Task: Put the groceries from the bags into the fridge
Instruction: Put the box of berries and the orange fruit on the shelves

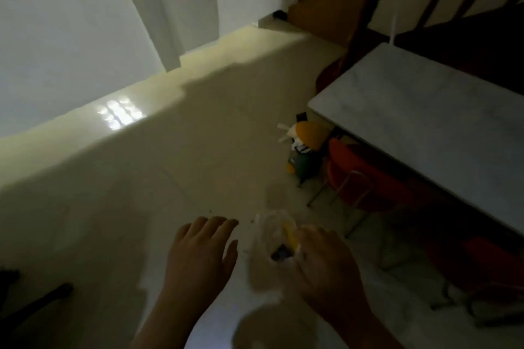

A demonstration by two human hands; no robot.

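Bag [269,238]: a clear plastic bag is being held over the floor [141,178], mouth tilted up-left; axis blurred.
Contents: something yellow [290,235] and something dark [280,254] are being carried inside.
Right hand [326,269]: fingers are being curled round the bag.
Left hand [201,252]: fingers are being held straight, holding nothing.
Table [425,110]: standing at right.

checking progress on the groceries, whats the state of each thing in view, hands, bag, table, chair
left hand: open, fingers spread, holding nothing
right hand: grips the clear plastic bag
clear plastic bag: held up above the floor, blurred, something yellow and something dark inside
table: top bare where visible
red chair: tucked under the table edge
fridge: not in view
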